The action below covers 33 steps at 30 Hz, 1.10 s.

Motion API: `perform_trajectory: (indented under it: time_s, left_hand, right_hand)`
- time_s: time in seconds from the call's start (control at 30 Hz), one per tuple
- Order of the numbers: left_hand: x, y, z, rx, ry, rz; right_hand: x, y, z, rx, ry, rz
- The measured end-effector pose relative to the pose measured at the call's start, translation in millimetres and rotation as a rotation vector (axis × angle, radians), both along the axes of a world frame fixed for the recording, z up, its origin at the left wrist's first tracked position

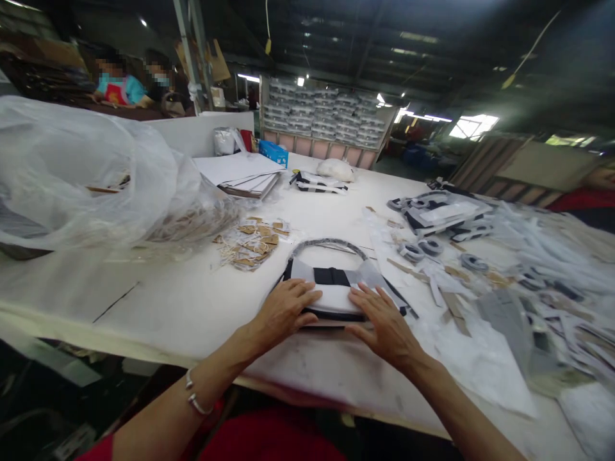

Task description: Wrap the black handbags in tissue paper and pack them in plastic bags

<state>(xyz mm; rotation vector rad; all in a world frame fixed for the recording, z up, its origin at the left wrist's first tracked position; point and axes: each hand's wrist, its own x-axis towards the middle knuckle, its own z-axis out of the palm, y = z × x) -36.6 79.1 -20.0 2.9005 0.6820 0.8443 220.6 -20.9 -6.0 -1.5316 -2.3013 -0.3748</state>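
Note:
A handbag (331,276) lies flat on the white table before me, black at its edges, with white sheet material over its front and a black band across the middle. Its curved handle (328,242) arches away from me and looks wrapped in clear film. My left hand (288,306) rests on the bag's near left side, palm down with fingers stretched out. On the near right side lies my right hand (379,314), its fingers spread over the white covering. Neither hand grasps anything. What is under the palms is hidden.
Tags with strings (252,243) lie in a pile left of the bag. A big clear plastic bag (96,173) fills the left. More wrapped bags (442,208), rolls and scraps lie right. White sheets (240,171) and a blue box (273,153) stand behind. Two people work at far left.

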Motion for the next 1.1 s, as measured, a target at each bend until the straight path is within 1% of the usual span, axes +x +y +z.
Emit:
perform_trajectory:
  time_s: [0.1,0.2,0.3,0.4,0.53,0.77,0.87,1.0,1.1]
  left_hand:
    - [-1.3,1.9,-10.4,0.022,-0.067,-0.004]
    - [-2.5,-0.1,-18.7,0.089,-0.113,0.014]
    - [-4.1,-8.6,-24.6,0.149,-0.104,0.009]
    - [-8.8,-17.6,-28.6,0.179,-0.092,-0.026]
    - [-19.1,-21.8,-31.2,0.192,-0.042,-0.061]
    - [-27.8,-15.6,-35.9,0.245,0.087,-0.045]
    - [-27.5,-11.2,-38.9,0.275,0.087,-0.044]
    - [-26.5,-8.4,-41.9,0.275,0.051,-0.07]
    - [-25.6,-9.3,-43.8,0.261,0.018,-0.069]
  right_hand:
    - [-31.8,7.1,0.1,-0.008,0.029,0.011]
    - [-57.4,12.4,-13.4,0.011,0.072,0.055]
    - [-66.9,10.9,-30.0,0.09,0.097,0.048]
    - [-66.2,7.5,-37.9,0.126,0.111,0.044]
    - [-65.0,8.1,-35.8,0.1,0.124,0.05]
    - [-70.8,9.2,-31.9,-0.001,0.108,-0.02]
    - [-75.1,6.5,-33.1,-0.018,0.095,-0.042]
    - [-82.8,1.0,-34.4,-0.013,0.1,-0.113]
    - [-84.6,0.8,-26.7,-0.049,0.122,-0.14]
